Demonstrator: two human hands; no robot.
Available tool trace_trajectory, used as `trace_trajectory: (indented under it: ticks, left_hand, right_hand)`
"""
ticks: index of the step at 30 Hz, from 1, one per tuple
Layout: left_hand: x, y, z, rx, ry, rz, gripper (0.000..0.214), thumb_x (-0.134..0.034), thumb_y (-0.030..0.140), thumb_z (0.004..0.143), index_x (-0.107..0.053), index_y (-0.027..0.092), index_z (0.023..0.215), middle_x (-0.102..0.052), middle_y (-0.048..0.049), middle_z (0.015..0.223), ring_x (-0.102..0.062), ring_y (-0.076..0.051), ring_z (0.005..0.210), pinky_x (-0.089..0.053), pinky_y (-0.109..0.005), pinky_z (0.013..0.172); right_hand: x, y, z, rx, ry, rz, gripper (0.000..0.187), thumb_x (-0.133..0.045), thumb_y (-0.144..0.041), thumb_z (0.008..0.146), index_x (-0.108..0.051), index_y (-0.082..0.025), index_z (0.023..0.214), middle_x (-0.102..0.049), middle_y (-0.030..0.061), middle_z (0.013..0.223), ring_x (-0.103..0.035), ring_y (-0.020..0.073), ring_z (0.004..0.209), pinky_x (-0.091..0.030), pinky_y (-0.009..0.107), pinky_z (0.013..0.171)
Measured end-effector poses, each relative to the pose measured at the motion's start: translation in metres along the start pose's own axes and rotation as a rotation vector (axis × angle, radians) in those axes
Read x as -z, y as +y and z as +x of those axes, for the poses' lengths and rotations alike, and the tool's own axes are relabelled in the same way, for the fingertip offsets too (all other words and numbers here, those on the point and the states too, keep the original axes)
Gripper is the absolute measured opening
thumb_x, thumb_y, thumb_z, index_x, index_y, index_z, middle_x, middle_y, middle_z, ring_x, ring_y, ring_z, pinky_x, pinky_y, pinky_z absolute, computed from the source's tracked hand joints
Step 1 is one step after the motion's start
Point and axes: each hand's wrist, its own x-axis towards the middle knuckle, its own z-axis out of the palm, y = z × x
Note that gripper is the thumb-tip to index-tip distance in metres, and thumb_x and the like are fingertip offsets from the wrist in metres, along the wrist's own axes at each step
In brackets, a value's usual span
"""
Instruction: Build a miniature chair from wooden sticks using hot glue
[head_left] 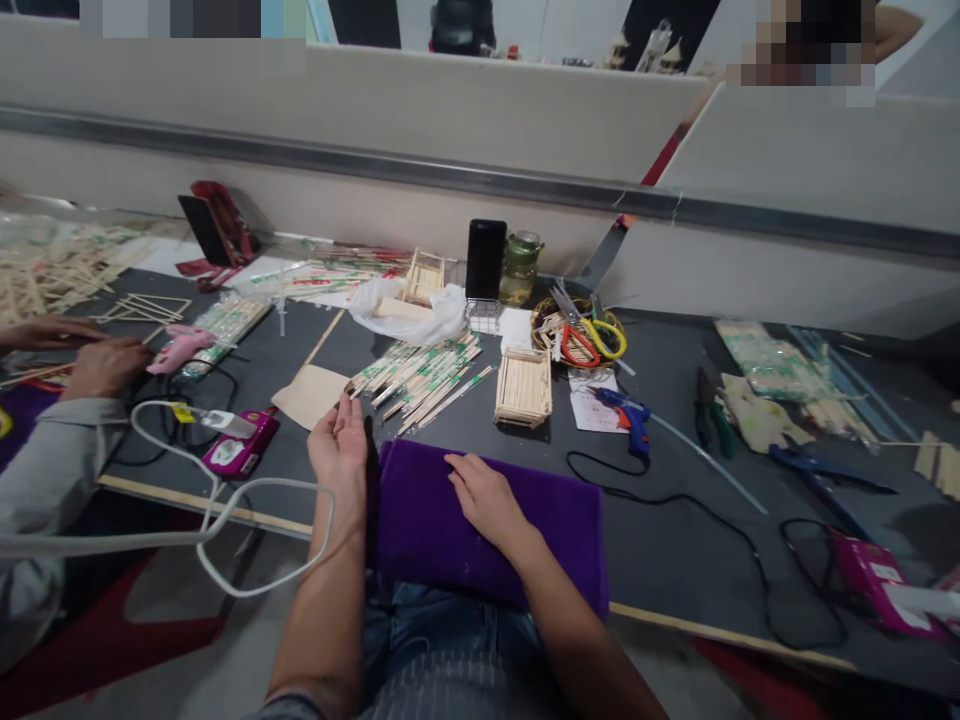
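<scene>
The purple cloth point(487, 520) lies at six o'clock on the table edge point(675, 560). The left hand point(339, 445), open, is laid beside it; the right hand point(484, 495) rests flat on top. Smoothing is best done with even, outward pressure.

- Left hand point(339, 443) lies open at the left edge of the purple cloth point(450, 530), fingers extended, touching it.
- Right hand point(484, 493) rests flat on the cloth, palm down.
- Wrapped sticks point(420, 372) lie just beyond the cloth; stick panel point(523, 386) beside them.
- Blue glue gun point(628, 418) to the right; scissors point(589, 340) behind it.
- Phone point(485, 258) stands upright at the wall.
- Another person's hands point(105, 365) at far left.
</scene>
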Motion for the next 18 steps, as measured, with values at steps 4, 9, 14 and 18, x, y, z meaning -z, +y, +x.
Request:
trace_trajectory:
  ticks: [4,9,14,18]
  left_hand:
    - [-0.009,0.009,0.004,0.034,0.097,-0.11,0.018,-0.045,0.001,0.075,-0.048,0.018,0.08,-0.061,-0.0054,0.087,-0.063,-0.014,0.114,-0.055,-0.032,0.097]
    - [-0.018,0.009,-0.007,-0.02,0.083,-0.085,0.018,-0.051,0.007,0.07,-0.044,0.019,0.081,-0.058,-0.0036,0.089,-0.064,-0.012,0.094,-0.054,-0.028,0.088]
    - [-0.033,-0.013,-0.066,-0.183,-0.068,-0.005,0.034,-0.065,0.009,0.063,-0.057,0.019,0.095,-0.06,0.0004,0.088,-0.058,-0.008,0.069,-0.045,-0.018,0.061]
    - [-0.068,-0.029,-0.109,-0.099,-0.491,0.222,0.029,-0.075,0.02,0.066,-0.065,0.018,0.094,-0.063,-0.0007,0.077,-0.054,-0.01,0.061,-0.042,-0.021,0.058]
  right_hand:
    - [-0.001,0.0,-0.001,-0.002,0.002,-0.009,0.035,-0.043,-0.019,0.098,-0.061,-0.017,0.128,-0.069,0.0114,0.109,-0.068,0.0222,0.098,-0.056,0.033,0.087]
    - [0.0,-0.001,-0.001,-0.009,-0.007,-0.027,0.035,-0.044,-0.018,0.098,-0.062,-0.017,0.127,-0.069,0.0113,0.109,-0.069,0.0215,0.097,-0.056,0.032,0.086]
    - [0.004,-0.005,-0.002,0.024,0.017,-0.008,0.035,-0.044,-0.019,0.098,-0.064,-0.017,0.127,-0.072,0.0118,0.107,-0.07,0.022,0.097,-0.057,0.033,0.086]
    - [0.024,-0.006,0.0,0.018,0.194,0.117,0.032,-0.044,-0.023,0.098,-0.07,-0.02,0.117,-0.075,0.0096,0.107,-0.071,0.0202,0.096,-0.056,0.032,0.088]
